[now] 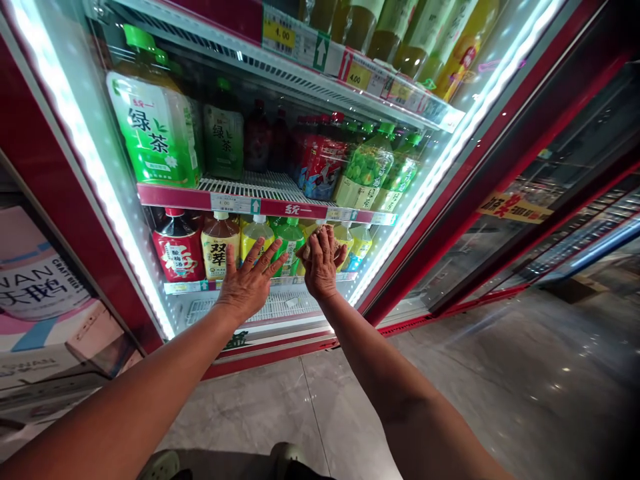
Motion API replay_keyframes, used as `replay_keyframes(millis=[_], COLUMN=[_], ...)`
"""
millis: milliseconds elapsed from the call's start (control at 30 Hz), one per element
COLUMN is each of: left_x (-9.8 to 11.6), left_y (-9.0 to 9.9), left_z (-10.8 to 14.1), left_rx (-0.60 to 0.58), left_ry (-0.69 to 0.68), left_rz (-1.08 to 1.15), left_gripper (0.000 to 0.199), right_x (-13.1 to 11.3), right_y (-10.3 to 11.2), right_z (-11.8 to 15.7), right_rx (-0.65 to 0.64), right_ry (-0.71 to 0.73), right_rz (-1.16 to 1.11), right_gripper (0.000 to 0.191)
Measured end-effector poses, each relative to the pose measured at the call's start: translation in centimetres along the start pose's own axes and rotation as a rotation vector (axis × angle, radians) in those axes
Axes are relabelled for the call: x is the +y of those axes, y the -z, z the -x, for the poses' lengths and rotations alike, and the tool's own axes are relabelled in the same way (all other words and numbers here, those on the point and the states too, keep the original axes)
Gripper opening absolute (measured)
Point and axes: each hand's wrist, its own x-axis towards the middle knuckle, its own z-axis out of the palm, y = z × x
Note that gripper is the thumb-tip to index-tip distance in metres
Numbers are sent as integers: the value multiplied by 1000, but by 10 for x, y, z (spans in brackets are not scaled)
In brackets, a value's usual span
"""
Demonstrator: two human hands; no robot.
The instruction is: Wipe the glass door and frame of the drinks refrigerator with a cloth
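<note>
My left hand (247, 287) has its fingers spread in front of the lower row of bottles, nearest to a brown-labelled bottle (217, 257) and a yellow one (256, 233). Nothing is held in it. My right hand (323, 263) is bent over a crumpled brownish cloth (307, 248), in front of the same row, beside a green bottle (290, 233). Its fingers press on the cloth. Both hands are at the front of a lit drinks cooler; whether they touch a glass pane cannot be made out.
Shelf edges with price tags (230, 203) cross the cooler, and a large green-labelled bottle (160, 127) stands at the upper left. Stacked cartons (40, 333) are at the left. A red-framed cooler door (480, 193) extends right. Below is grey tiled floor (250, 407).
</note>
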Motion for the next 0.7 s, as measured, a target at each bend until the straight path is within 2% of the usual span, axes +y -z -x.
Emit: replay_keyframes(millis=[100, 267, 367, 467, 600, 700], left_x=[-2, -9, -12, -15, -23, -29], left_y=[1, -1, -1, 0, 2, 3], left_z=[2, 8, 13, 18, 24, 28], left_rx=[21, 44, 53, 50, 75, 102], left_ry=[5, 12, 24, 49, 59, 61], left_rz=[-7, -7, -10, -11, -41, -64], left_gripper=[87, 90, 93, 96, 99, 101], right_x=[-9, -12, -9, -16, -30, -28], right_y=[0, 6, 7, 5, 7, 11], right_z=[2, 6, -7, -15, -7, -9], right_rx=[10, -112, -87, -26, -62, -85], right_ry=[-4, 182, 114, 27, 200, 302], right_rz=[22, 16, 22, 27, 23, -30], right_gripper=[56, 50, 51, 51, 47, 47])
